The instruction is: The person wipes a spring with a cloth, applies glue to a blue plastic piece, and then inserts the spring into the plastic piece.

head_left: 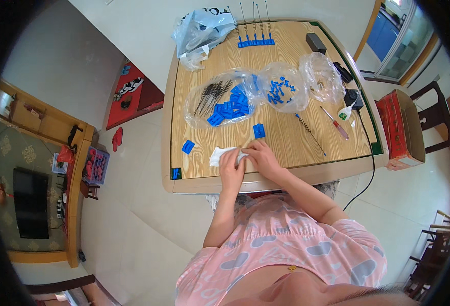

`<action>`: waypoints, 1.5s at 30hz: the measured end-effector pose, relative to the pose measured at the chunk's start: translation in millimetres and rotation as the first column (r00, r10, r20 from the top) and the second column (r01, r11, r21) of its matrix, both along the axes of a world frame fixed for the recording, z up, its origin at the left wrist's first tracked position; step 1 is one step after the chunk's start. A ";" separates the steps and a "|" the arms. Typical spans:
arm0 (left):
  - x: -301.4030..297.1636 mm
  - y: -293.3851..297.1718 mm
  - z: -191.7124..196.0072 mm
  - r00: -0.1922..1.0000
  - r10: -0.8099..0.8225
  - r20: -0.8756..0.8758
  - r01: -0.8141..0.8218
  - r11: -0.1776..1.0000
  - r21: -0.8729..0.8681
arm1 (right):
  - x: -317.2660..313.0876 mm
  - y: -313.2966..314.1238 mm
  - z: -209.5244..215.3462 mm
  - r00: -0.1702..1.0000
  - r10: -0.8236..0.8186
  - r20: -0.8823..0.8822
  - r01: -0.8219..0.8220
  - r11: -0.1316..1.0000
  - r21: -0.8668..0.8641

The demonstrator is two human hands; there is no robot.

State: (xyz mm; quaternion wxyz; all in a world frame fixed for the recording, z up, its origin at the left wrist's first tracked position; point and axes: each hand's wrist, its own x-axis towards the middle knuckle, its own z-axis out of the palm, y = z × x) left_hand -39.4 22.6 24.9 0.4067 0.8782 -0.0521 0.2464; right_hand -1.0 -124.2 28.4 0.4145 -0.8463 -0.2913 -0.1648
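Near the table's front edge, a crumpled white tissue [216,156] lies under my fingers. My left hand [231,166] is closed over it with bent fingers. From the right, my right hand [262,157] pinches at the tissue's other end, fingertips meeting those of the left. Whatever the tissue may wrap is hidden. Just beyond my right hand sits a blue plastic block [258,131]. Another blue block [187,147] lies to the left. Off to the right is a thin rod with a spring [309,131], blue at both ends.
Clear bags hold springs with blue blocks [227,109], small blue pieces [281,92] and small parts [320,76]. A screwdriver [335,124] and a white bottle [344,113] lie at right. Upright spring rods stand in a blue strip [256,44] beside a plastic bag [204,29]. A black cable [371,158] crosses the right edge.
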 end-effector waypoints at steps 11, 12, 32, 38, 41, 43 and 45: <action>-13.3 24.0 4.4 0.987 0.162 0.019 -0.159 0.981 -0.111 | 1.2 2.6 5.9 1.000 0.011 -0.025 -0.009 0.998 0.066; -8.6 17.3 3.7 0.990 0.052 -0.133 -0.120 0.807 -0.579 | 1.1 3.0 4.1 1.000 0.010 -0.024 -0.009 0.998 0.065; 3.8 9.5 -9.1 0.955 -0.168 -0.245 0.046 0.898 -0.438 | -7.2 15.3 -1.7 0.937 0.151 -0.316 -0.012 0.916 0.402; 1.2 8.9 -13.5 0.938 -0.255 -0.233 0.098 0.843 -0.529 | -3.0 18.5 -12.1 0.961 0.064 -0.271 0.034 0.939 0.342; 0.7 10.0 -13.5 0.927 -0.263 -0.269 0.059 0.808 -0.586 | -4.0 21.0 -11.4 0.958 0.019 -0.286 0.082 0.938 0.336; 0.0 9.6 -13.5 0.943 -0.244 -0.227 0.074 0.817 -0.572 | -3.4 22.0 -11.2 0.963 0.000 -0.271 0.087 0.946 0.311; 1.0 7.0 -13.8 0.952 -0.227 -0.206 0.073 0.820 -0.567 | -3.5 21.3 -11.3 0.966 -0.017 -0.256 0.092 0.954 0.287</action>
